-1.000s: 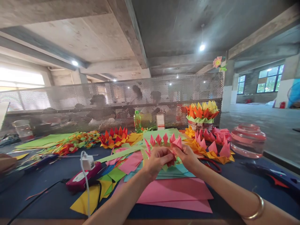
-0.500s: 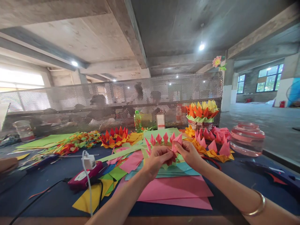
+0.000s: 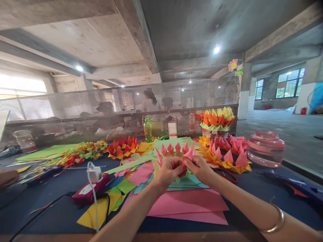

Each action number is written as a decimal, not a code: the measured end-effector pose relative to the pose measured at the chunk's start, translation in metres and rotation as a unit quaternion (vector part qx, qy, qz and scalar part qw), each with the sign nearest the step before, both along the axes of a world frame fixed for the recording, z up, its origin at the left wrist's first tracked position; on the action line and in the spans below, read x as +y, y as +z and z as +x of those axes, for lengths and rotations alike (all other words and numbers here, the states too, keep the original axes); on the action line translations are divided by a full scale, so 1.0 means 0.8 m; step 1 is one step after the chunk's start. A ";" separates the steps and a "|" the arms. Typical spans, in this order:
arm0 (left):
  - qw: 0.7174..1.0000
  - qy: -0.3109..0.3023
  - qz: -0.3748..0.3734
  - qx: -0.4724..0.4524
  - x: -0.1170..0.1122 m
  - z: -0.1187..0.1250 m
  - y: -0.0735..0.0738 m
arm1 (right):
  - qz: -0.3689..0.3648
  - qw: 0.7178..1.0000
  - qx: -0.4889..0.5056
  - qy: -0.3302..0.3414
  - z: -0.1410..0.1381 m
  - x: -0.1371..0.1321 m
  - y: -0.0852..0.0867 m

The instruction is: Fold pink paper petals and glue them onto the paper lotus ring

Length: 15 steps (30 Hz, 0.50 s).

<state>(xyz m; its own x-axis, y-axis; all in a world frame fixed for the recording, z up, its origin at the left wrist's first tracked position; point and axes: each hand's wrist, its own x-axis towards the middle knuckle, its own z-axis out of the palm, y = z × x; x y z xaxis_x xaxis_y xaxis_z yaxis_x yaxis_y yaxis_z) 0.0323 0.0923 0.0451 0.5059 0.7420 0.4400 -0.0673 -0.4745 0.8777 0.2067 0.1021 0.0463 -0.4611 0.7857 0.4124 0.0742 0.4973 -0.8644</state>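
Between my hands is a ring of folded paper petals [image 3: 178,148], pink points standing up with paler green paper beneath. My left hand [image 3: 170,171] is closed on the near side of the ring. At its right, my right hand [image 3: 198,168] pinches one pink paper petal [image 3: 189,153] between thumb and finger. The fingers hide the near edge of the ring. Below lie blue paper sheets [image 3: 146,188] and larger pink sheets [image 3: 189,203]. A bangle [image 3: 277,220] circles my right wrist.
A magenta power strip [image 3: 91,191] with a white plug and cords lies left. Beyond stand a green bottle [image 3: 147,130], finished paper rings [image 3: 122,148], a stacked paper lotus [image 3: 217,121] and a water jar [image 3: 266,149]. Another person's hand [image 3: 8,177] is at far left. A mesh screen [image 3: 63,117] runs behind.
My right hand has shifted slightly left and down, closer to my left hand, and the pinched pink petal now leans more. Behind the screen, a person's head has moved.
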 end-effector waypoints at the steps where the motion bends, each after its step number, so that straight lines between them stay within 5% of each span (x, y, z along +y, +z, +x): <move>1: 1.000 0.001 0.002 0.002 0.000 0.000 -0.001 | 0.002 1.000 -0.002 0.000 -0.001 -0.002 0.001; 15: 0.999 0.006 -0.035 0.009 0.000 -0.001 0.000 | 0.008 0.997 0.007 -0.075 0.003 0.015 -0.010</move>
<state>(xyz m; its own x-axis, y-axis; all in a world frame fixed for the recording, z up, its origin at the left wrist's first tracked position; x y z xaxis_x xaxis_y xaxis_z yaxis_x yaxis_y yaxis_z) 0.0311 0.0925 0.0455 0.5044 0.7769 0.3769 -0.0451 -0.4121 0.9100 0.2087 0.1138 0.0386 -0.3331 0.8384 0.4313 0.1372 0.4957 -0.8576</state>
